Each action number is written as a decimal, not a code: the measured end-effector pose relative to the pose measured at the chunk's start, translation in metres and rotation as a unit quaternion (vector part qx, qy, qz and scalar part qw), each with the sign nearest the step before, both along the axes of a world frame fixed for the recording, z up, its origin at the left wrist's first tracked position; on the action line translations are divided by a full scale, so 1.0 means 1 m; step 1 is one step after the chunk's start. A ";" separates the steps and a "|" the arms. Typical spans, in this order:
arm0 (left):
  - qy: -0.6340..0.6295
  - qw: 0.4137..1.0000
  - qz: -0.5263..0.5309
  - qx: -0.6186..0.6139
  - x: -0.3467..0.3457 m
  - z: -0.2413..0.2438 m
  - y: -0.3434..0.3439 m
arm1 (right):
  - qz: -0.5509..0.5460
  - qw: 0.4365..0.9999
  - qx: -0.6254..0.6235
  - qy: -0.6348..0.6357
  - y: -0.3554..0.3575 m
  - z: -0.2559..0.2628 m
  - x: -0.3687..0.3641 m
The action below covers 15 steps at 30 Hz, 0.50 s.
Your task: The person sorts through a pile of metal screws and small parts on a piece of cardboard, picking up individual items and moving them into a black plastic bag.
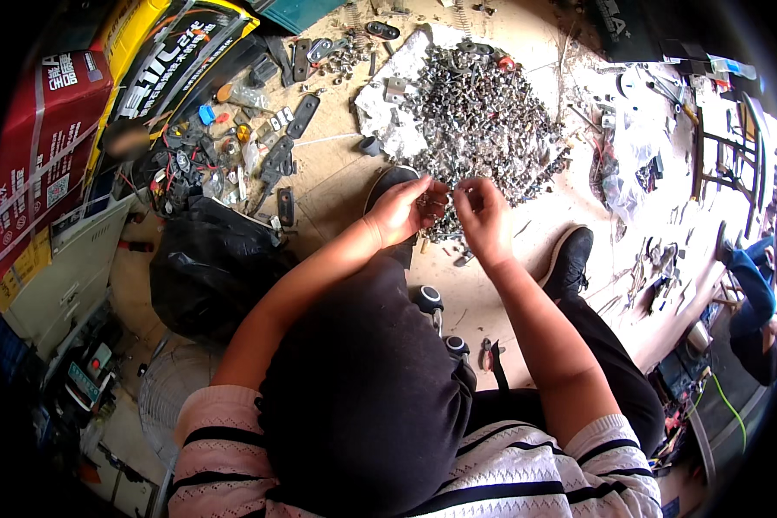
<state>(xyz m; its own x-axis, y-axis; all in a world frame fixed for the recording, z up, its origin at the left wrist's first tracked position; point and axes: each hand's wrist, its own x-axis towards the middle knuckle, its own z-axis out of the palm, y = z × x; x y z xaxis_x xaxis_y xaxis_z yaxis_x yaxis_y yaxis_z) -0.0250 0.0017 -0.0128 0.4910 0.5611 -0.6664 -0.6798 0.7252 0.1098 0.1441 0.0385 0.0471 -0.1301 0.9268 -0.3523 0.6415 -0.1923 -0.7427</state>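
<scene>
My left hand (405, 208) hovers over the near edge of a heap of small metal fasteners (485, 123), palm turned inward and fingers curled. Close on its right, my right hand (484, 220) has thumb and fingertips drawn together. Whether either hand holds a small piece is too fine to make out. Beneath the heap lies a crumpled whitish sheet (379, 103). A metal bracket plate (398, 90) rests on that sheet, and a dark round cap (369, 146) sits at its lower left edge.
Plastic and metal parts (259, 149) litter the left floor beside a black plastic bag (210, 272). Stacked cartons (52, 142) stand further left, above a wire fan guard (175, 388). Pliers (487, 355) lie between my legs. Another person (751, 298) is at far right.
</scene>
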 end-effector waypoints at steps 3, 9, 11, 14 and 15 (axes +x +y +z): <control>0.012 1.000 0.003 0.001 0.000 0.007 0.003 | 0.073 0.997 0.010 0.038 -0.009 0.010 -0.001; -0.029 1.000 0.000 0.007 -0.001 0.002 0.001 | 0.053 0.996 0.067 -0.038 -0.005 -0.019 0.003; -0.066 0.998 0.001 0.014 -0.005 -0.002 0.000 | 0.072 0.992 0.087 -0.047 0.000 -0.023 0.000; -0.053 0.999 -0.003 -0.003 -0.005 0.002 0.001 | 0.107 0.983 0.131 -0.065 0.013 -0.030 -0.011; -0.040 0.999 -0.002 -0.013 -0.004 0.003 0.001 | 0.118 0.979 0.149 -0.069 0.018 -0.034 -0.016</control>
